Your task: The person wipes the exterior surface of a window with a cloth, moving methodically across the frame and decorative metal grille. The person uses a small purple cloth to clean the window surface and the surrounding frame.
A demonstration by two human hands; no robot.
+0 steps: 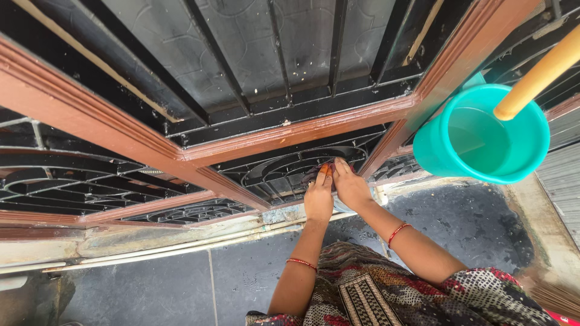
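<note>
My left hand (318, 196) and my right hand (350, 186) are pressed side by side against the black curved metal grille (284, 171) low in a brown-framed gate (290, 134). The fingertips of both hands point up and touch the ironwork. A small dark cloth (313, 175) seems to sit under the fingers, mostly hidden, so I cannot tell which hand grips it. Each wrist wears a red bangle.
A teal plastic bucket (483, 136) with water stands at the right by the gate, and a wooden stick handle (538, 75) crosses above it. Dark floor tiles (241, 271) lie below, with a pale pipe (181, 244) along the gate's base. My patterned clothing fills the bottom edge.
</note>
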